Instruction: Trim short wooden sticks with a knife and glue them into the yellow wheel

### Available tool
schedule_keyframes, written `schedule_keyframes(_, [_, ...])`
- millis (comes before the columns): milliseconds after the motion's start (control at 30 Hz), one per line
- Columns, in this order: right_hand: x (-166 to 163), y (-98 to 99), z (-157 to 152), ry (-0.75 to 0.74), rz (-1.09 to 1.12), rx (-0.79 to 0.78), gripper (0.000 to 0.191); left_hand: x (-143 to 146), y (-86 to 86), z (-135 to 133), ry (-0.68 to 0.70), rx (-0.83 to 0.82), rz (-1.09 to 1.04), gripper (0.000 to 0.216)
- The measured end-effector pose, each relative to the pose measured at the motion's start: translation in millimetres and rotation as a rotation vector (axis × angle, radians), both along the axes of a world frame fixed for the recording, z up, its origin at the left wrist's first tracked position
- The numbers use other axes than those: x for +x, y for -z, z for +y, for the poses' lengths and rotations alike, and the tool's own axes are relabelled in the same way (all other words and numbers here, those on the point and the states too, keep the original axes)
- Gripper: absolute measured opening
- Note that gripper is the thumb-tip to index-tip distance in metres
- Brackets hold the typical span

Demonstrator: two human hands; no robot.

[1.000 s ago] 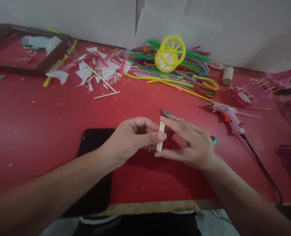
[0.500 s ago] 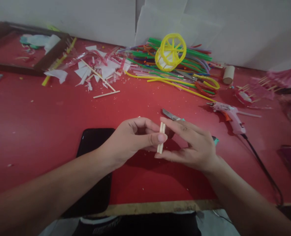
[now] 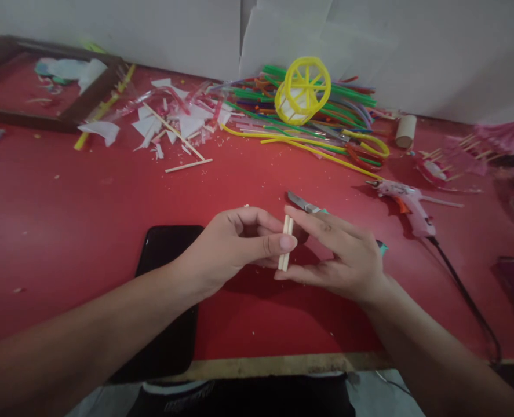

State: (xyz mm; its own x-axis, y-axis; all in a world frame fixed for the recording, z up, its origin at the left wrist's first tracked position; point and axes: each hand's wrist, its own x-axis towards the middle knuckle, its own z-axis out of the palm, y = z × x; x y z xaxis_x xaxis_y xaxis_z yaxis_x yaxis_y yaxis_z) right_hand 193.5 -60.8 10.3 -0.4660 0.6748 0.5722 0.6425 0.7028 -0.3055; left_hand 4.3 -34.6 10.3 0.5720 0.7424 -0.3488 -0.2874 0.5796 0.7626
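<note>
Two short pale wooden sticks [image 3: 286,260] stand side by side, roughly upright, above the red table. My left hand [image 3: 234,243] pinches them, its thumb across their front and its fingers behind. My right hand [image 3: 343,249] spans their length, with a fingertip at the top end and the thumb at the bottom end. Just beyond the right hand lies a utility knife [image 3: 302,202], its blade pointing left and most of its green handle hidden under that hand. A black phone-like slab [image 3: 170,249] lies under my left forearm.
A pink glue gun [image 3: 408,205] with a dark cord rests at the right. Behind are colourful pipe cleaners [image 3: 347,101], a yellow wheel-shaped piece [image 3: 307,86], scissors [image 3: 372,142], and paper scraps [image 3: 191,121]. Longer sticks [image 3: 188,166] lie left of centre. A brown frame [image 3: 31,120] sits far left.
Almost nothing differs. Both hands keep the same hold on the short sticks, and the view has shifted very slightly.
</note>
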Motion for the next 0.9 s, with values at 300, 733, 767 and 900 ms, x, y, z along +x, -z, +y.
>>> schedule_keyframes(300, [0.6,-1.6,-0.8,-0.005,0.034,-0.032,0.058,0.6,-2.4,-0.5,0.021,-0.008,0.020,0.023])
schedule_keyframes(733, [-0.2,-2.1,-1.5,0.008,0.034,0.010,0.056,1.2,-3.1,0.6,0.028,-0.009,0.033,0.025])
schedule_keyframes(767, [-0.2,-2.0,-1.4,0.005,0.035,0.018,0.057,1.4,-3.2,0.5,0.028,-0.011,0.030,0.026])
schedule_keyframes(900, [0.4,-1.0,-1.3,-0.002,0.045,0.039,0.056,1.9,-3.2,-0.9,0.031,-0.014,0.028,0.026])
